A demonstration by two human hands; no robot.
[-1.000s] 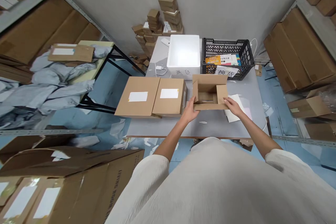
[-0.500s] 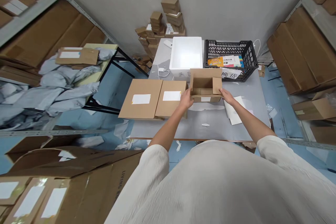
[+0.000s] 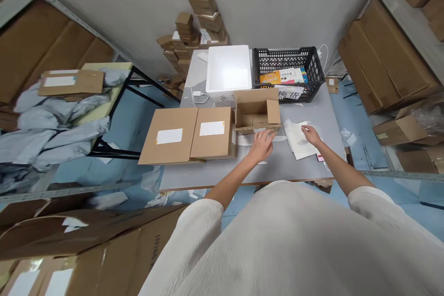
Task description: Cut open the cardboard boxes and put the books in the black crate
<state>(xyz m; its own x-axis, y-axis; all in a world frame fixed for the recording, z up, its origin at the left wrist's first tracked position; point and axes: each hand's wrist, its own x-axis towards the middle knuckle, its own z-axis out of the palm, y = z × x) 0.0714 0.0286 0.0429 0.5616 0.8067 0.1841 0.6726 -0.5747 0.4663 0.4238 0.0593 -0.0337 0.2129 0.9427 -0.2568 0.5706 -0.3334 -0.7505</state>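
An open cardboard box [image 3: 255,110] stands on the table with its flaps raised, its inside bare as far as I can see. In front of its near side is my left hand [image 3: 262,145], open, with fingers spread close to the box's lower edge; whether they touch it I cannot tell. Over the white paper sheets [image 3: 299,145] to the right is my right hand [image 3: 311,134], its thumb and fingers pinched together. Something small and pale may be between them, too small to name. Left of the open box lie two closed cardboard boxes [image 3: 173,150] with white labels.
A white foam bin [image 3: 211,81] and a black plastic crate [image 3: 315,67] holding books stand at the table's back. Stacked small boxes [image 3: 208,23] lean by the wall. Wrapped parcels [image 3: 69,125] lie at left; large cartons [image 3: 388,60] fill the right shelf.
Both hands have let go of the open box. My right hand has moved right, over the white paper; my left has dropped to the box's front. The view has shifted slightly.
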